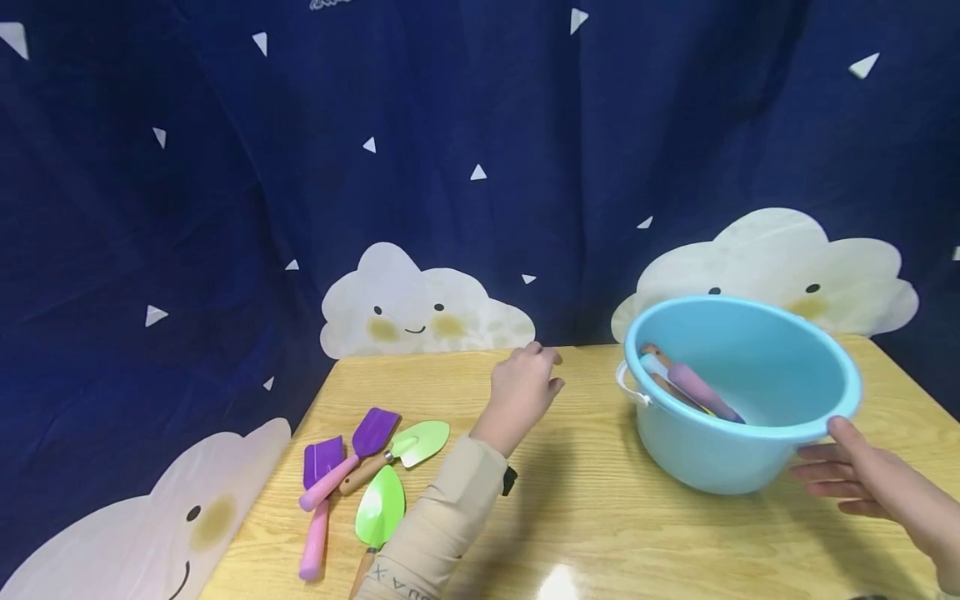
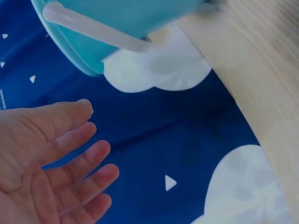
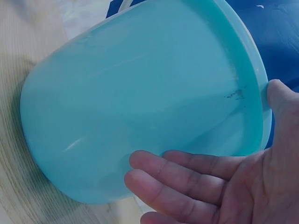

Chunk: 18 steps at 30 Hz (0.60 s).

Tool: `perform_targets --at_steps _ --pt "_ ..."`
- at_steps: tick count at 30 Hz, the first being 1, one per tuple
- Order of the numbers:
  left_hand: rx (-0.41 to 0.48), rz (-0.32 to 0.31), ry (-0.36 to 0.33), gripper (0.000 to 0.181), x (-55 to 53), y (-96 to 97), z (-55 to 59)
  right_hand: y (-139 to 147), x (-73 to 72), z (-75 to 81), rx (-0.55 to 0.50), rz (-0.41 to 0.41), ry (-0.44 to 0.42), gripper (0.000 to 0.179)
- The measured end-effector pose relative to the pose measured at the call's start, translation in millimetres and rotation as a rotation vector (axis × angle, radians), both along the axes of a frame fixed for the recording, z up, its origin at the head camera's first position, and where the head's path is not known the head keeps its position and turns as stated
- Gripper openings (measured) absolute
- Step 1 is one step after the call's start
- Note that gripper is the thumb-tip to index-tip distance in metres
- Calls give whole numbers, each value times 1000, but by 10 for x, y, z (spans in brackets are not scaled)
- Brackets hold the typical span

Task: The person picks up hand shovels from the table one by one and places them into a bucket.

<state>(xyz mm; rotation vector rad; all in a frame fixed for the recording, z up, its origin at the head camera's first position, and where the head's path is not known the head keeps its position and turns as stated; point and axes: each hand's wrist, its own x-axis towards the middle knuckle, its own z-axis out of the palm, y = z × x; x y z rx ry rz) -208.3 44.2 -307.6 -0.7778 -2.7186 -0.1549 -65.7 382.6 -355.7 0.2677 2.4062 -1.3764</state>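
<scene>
A light-blue bucket (image 1: 712,454) stands on the right side of the wooden table, its white handle (image 1: 632,387) hanging at the left. Inside lie a pink-handled tool (image 1: 703,390) and some wooden-handled tools, their heads mostly hidden. My right hand (image 1: 862,475) is at the bucket's right side. In the right wrist view its thumb (image 3: 279,93) touches the rim, while the other fingers extend loosely along the outer wall. Left of the bucket, my left hand (image 1: 522,390) hangs above the table with relaxed fingers, holding nothing. The left wrist view shows its palm (image 2: 28,163) apart from the bucket.
At the table's left lie two purple shovels with pink handles (image 1: 375,430) (image 1: 315,542), partly overlapping. Beside them are a light-green trowel (image 1: 423,442) and a brighter green trowel (image 1: 381,508), partly behind the left sleeve (image 1: 442,521). A dark-blue curtain (image 1: 450,100) hangs behind.
</scene>
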Motion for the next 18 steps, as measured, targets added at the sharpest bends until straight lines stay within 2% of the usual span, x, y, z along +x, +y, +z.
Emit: perform_targets --at_steps 8,18 --pt "60 10 65 20 -33 -191 -37 7 -9 -15 -6 -4 -5 88" --pt "80 27 54 19 -49 -380 -122 -14 -4 -2 15 -6 -2 88"
